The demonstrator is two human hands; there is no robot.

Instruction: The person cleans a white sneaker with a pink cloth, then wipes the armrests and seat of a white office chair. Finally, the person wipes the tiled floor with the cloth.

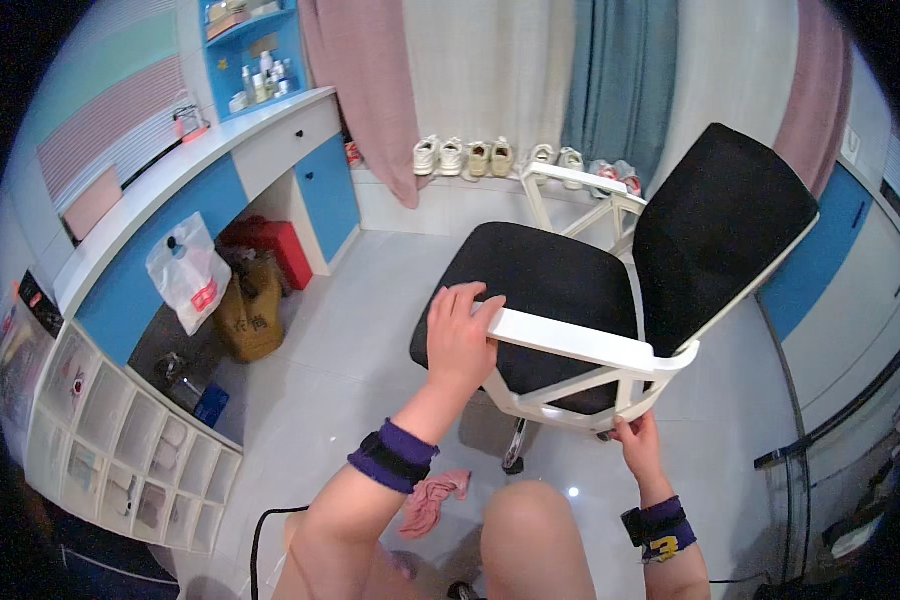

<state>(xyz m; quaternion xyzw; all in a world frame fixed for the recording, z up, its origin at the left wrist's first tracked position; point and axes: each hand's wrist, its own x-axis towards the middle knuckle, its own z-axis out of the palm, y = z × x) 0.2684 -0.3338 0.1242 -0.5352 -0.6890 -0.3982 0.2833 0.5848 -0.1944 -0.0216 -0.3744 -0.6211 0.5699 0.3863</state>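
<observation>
An office chair with a black seat [530,270], a tall black mesh backrest [720,235] and white armrests stands in front of me, its back toward the right. My left hand [460,335] is curled round the front end of the nearer white armrest [570,338], fingertips over the seat's edge. Lower down at the rear, my right hand [640,450] pinches the bottom corner of that armrest's frame; part of its grip is hidden. Each wrist wears a purple band. A crumpled pink cloth [435,503] lies on the floor below my left forearm.
At left runs a white and blue desk [175,215] with a hanging plastic bag [188,272], a brown bag [250,315] and a clear drawer organizer [135,440]. Several shoes [478,158] line the ledge by the curtains. A blue and white cabinet [828,265] stands right.
</observation>
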